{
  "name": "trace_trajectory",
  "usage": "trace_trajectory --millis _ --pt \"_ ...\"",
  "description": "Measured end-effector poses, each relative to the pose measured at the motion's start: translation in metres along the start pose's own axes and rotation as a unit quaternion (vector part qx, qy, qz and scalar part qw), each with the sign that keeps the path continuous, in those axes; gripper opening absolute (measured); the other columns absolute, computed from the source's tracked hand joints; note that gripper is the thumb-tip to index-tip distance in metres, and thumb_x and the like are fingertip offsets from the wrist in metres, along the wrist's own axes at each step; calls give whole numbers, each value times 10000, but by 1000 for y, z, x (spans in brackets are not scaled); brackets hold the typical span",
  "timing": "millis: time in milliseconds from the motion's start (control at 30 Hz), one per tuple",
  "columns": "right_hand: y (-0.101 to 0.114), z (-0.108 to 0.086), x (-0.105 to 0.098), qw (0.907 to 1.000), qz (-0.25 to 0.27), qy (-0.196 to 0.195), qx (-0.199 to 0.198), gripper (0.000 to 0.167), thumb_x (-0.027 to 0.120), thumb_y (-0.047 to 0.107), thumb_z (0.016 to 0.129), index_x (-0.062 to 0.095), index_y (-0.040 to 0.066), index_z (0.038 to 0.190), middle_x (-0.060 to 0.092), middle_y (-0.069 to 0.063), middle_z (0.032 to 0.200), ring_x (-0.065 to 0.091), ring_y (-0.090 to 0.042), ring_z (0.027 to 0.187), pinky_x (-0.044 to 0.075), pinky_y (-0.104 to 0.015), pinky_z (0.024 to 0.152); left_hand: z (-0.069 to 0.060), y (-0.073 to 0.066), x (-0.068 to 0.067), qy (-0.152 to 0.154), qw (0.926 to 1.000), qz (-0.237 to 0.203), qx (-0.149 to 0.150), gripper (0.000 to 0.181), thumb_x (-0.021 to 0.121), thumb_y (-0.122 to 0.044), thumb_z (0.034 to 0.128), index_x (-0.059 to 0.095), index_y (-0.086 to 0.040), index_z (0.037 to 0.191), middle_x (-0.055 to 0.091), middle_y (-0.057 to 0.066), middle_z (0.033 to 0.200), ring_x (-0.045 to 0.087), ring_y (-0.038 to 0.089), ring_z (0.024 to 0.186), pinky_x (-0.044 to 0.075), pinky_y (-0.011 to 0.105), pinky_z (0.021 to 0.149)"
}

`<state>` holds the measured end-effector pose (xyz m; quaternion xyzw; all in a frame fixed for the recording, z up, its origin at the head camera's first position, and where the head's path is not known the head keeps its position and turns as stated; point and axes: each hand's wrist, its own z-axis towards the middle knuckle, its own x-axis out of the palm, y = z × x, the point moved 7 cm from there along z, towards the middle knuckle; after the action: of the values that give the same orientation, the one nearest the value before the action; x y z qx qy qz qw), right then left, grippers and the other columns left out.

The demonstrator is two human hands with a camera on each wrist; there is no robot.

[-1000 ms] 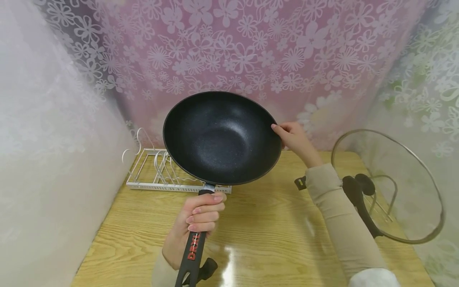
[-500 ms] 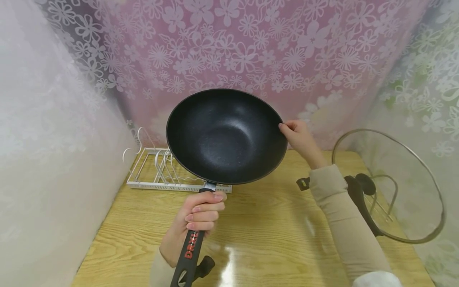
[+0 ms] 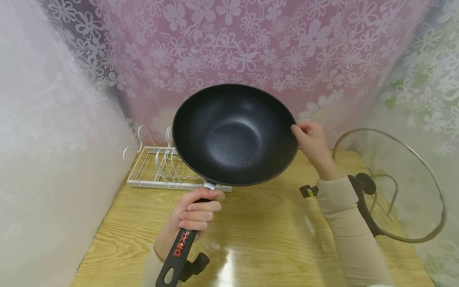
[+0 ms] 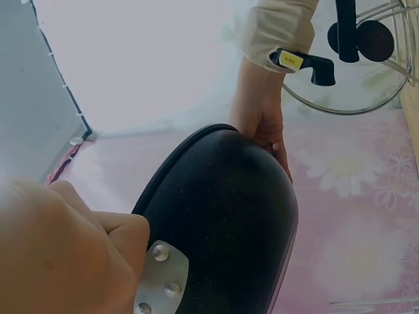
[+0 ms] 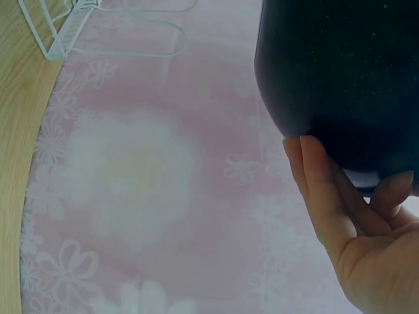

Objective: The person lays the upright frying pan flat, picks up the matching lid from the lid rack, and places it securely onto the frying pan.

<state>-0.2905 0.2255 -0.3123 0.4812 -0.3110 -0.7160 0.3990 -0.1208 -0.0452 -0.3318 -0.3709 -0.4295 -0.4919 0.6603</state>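
Closest to me is the left hand point(image 3: 195, 213), with its fingers wrapped all the way round the black handle point(image 3: 176, 261). Just below them I can read red letters point(image 3: 181, 244): D, R and X. One more is part hidden, and it may be an L.

Past that hand is the pan point(image 3: 234, 137), up in the air over the counter point(image 3: 251, 239), tipped so its dark inside faces me. I take the step in hand to be holding the pan up and steadying it with two hands. To me, the next move calls for both hands to go together, so that the pan does not twist. The wide end looks like the heavy part, so I would not let go of the rim point(image 3: 234, 84) too soon.

The right hand point(image 3: 312, 141) pinches the rim on its right side, thumb on the edge and fingers flat behind, with only the thin wall between them. By that sleeve point(image 4: 278, 33) I see a black clip point(image 4: 321, 70) with a yellow label point(image 4: 291, 60), but its marks are too small to read.

Further back, a white wire rack point(image 3: 165, 184) sits partly behind the pan. A clear lid point(image 3: 408, 179) stands on the right, well apart from the pan. Last comes a pink flower curtain point(image 3: 244, 52).
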Motion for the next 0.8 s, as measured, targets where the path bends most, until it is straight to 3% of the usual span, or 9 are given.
trace_trajectory --millis 200,600,800 --pt "3 -13 -10 9998 66 -159 20 464 556 176 996 440 6 580 327 61 486 263 -92 412 222 -249 377 -3 -1 2 -47 9999 -43 -114 141 354 -156 1076 463 -91 1014 265 -52 595 290 38 396 310 140 368" --pt "4 -43 -30 9961 -24 -877 49 432 561 65 960 456 -41 554 306 85 445 232 -54 389 199 -244 370 -4 0 5 -42 9991 30 -418 156 357 -172 1077 474 -70 1081 269 -57 596 311 39 383 328 164 343" --pt "0 -63 -36 9925 -30 -1161 389 453 565 87 960 440 -14 537 308 82 428 242 -50 370 197 -244 349 -5 -1 3 -56 9984 237 -508 161 353 -163 1078 477 -61 1075 256 -53 592 316 41 377 311 173 325"
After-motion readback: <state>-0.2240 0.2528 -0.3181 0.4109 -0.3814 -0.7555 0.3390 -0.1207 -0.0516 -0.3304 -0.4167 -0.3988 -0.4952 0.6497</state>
